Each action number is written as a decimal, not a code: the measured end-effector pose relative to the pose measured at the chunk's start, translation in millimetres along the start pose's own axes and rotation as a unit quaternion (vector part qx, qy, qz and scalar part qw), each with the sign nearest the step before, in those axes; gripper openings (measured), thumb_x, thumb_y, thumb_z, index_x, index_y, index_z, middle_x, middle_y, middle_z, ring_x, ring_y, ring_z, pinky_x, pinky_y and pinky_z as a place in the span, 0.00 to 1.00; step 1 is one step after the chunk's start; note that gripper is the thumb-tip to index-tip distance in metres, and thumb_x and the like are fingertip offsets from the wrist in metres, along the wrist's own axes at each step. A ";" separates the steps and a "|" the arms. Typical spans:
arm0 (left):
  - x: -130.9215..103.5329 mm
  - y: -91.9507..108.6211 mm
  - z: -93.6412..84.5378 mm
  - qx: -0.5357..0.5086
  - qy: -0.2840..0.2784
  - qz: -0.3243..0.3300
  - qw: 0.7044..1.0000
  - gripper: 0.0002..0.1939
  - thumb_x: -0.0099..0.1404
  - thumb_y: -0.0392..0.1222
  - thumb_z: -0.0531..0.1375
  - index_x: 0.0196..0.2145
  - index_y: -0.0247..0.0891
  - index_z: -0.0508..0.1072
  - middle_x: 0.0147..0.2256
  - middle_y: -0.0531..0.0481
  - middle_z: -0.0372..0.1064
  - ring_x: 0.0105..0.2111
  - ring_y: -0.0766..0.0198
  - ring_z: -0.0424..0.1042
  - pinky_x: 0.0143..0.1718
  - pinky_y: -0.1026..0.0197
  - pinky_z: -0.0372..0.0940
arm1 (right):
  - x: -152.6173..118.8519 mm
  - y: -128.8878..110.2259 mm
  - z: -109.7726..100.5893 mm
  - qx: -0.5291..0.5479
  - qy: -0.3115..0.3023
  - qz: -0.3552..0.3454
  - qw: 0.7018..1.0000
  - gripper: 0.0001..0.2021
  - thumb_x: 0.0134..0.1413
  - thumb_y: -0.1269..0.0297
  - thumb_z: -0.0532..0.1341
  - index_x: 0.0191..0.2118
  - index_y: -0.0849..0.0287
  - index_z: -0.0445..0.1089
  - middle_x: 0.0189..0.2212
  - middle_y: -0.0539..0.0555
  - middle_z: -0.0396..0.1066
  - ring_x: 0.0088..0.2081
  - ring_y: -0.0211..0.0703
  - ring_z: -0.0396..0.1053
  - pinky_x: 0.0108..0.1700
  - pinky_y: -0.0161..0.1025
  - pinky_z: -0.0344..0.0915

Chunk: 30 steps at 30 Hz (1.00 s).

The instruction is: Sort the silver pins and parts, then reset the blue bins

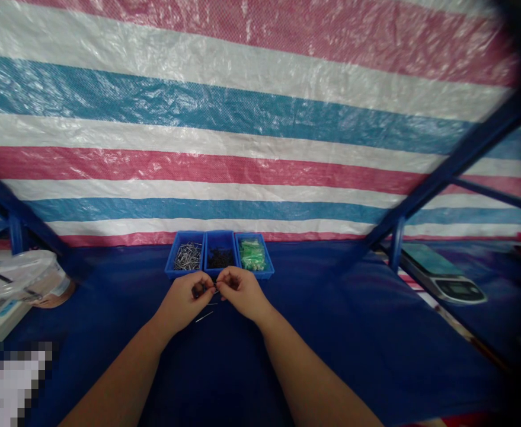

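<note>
Clear plastic: a lidded cup [29, 274] stands at the far left edge of the bench, with a dark straw lying across its top.
Bench cover: dark blue cloth [340, 332] spreads over the whole work surface, under both forearms.
Backdrop: a woven sheet [242, 118] striped in pink, white and blue hangs behind the bench, framed by blue metal bars.
Left bin: a blue tray [184, 255] holding silvery metal pins, first in a row of three touching trays.
Left hand [184, 301]: just in front of the trays, fingers curled in, thumb and forefinger pinched on a small dark part [207, 289] that is too small to make out.
Loose pins: thin metal pins [205, 316] lie on the cloth just below the two hands.
Middle bin: a blue tray [220, 257] of small black pieces, straight behind the meeting fingertips.
Right hand [241, 292]: fingertips pressed together against those of the left hand, pinching the same small part from the other side.
Right bin: a blue tray [253, 255] filled with pale green pieces.
Scale: a digital scale [442, 274] sits well apart at the far right, beyond a blue post.
</note>
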State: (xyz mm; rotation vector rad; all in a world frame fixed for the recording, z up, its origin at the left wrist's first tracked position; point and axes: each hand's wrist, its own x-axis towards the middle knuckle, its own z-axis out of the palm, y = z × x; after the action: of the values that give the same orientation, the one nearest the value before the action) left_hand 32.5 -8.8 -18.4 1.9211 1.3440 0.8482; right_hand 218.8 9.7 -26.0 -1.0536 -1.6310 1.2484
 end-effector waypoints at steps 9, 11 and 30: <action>-0.4 0.4 -2.2 0.159 -0.039 0.010 0.987 0.08 0.63 0.39 0.61 0.40 0.45 0.76 0.32 0.54 0.71 0.30 0.65 0.69 0.32 0.63 0.58 | -0.6 -11.6 -13.8 -0.092 0.094 -0.030 0.991 0.14 0.55 0.62 0.62 0.47 0.58 0.71 0.26 0.49 0.73 0.26 0.38 0.70 0.31 0.35 0.65; -1.0 1.3 -1.1 0.177 -0.050 0.004 0.983 0.08 0.64 0.39 0.60 0.40 0.47 0.77 0.34 0.53 0.72 0.32 0.64 0.70 0.33 0.63 0.59 | -5.3 -19.2 -21.2 -0.221 0.059 -0.017 0.973 0.06 0.56 0.65 0.61 0.36 0.58 0.74 0.21 0.48 0.70 0.23 0.37 0.67 0.29 0.35 0.61; -1.8 5.0 3.8 0.229 -0.053 -0.046 0.971 0.06 0.62 0.35 0.59 0.34 0.44 0.74 0.35 0.54 0.74 0.35 0.63 0.72 0.35 0.62 0.57 | -13.1 -25.1 -17.9 -0.496 -0.070 0.085 0.862 0.09 0.57 0.68 0.57 0.38 0.57 0.75 0.34 0.57 0.77 0.35 0.46 0.73 0.36 0.37 0.60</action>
State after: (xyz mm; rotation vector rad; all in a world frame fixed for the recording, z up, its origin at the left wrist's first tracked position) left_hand 37.7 -12.5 -16.9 2.1870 1.6529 0.4026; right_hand 236.3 -1.3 0.4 -1.7620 -2.4134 0.5139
